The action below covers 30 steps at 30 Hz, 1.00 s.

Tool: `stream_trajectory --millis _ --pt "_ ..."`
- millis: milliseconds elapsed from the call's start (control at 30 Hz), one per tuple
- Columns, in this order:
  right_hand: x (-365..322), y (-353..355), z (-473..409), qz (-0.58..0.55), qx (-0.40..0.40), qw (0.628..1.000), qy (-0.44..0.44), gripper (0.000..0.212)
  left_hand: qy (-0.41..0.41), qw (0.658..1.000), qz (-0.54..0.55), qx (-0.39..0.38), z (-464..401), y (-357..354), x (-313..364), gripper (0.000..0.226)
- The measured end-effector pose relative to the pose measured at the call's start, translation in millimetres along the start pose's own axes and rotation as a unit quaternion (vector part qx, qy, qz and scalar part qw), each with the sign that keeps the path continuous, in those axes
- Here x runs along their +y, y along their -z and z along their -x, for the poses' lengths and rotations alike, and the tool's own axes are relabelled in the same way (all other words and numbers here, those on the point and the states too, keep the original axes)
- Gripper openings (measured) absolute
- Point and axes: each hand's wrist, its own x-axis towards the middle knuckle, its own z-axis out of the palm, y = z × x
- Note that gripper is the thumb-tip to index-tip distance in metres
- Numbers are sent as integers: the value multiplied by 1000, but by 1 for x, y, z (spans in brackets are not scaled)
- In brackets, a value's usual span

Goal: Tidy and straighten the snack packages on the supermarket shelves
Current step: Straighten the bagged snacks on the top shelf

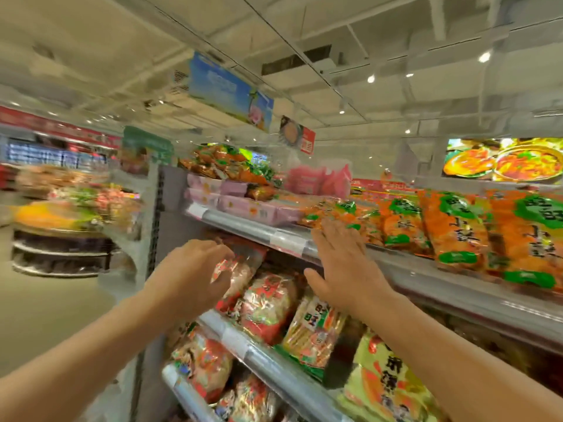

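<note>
Left hand (195, 269) curls its fingers round the top edge of a red snack bag (240, 269) on the middle shelf. Right hand (341, 263), fingers straight and slightly spread, is raised before the shelf rail (243, 223), just below the orange packages (451, 226).

Left hand (195, 269) grips red snack package (236, 271)

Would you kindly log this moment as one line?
left hand: grips red snack bag | right hand: open at shelf edge
</note>
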Motion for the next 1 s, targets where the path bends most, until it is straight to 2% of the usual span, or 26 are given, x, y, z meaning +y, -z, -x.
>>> stream_trajectory --millis 133,300,433,633,767,1000 --pt "-34 -36 -45 91 -32 992 -87 81 14 999 32 -9 -12 -1 -76 23" --pt "-45 -37 -55 99 56 982 -152 66 -10 999 29 -26 -47 -18 -140 33" --pt "-51 -40 -66 93 79 982 -142 65 -48 998 31 -20 -95 -45 -170 45" --pt "-80 -56 -163 10 106 994 -30 64 -107 992 58 -16 -178 -108 -193 63" --pt "-89 -68 -247 -37 91 994 -43 63 -131 990 37 -36 -199 -154 -209 70" --pt "-98 -85 -340 -78 59 990 -98 53 -220 974 35 29 -224 -156 -234 56"
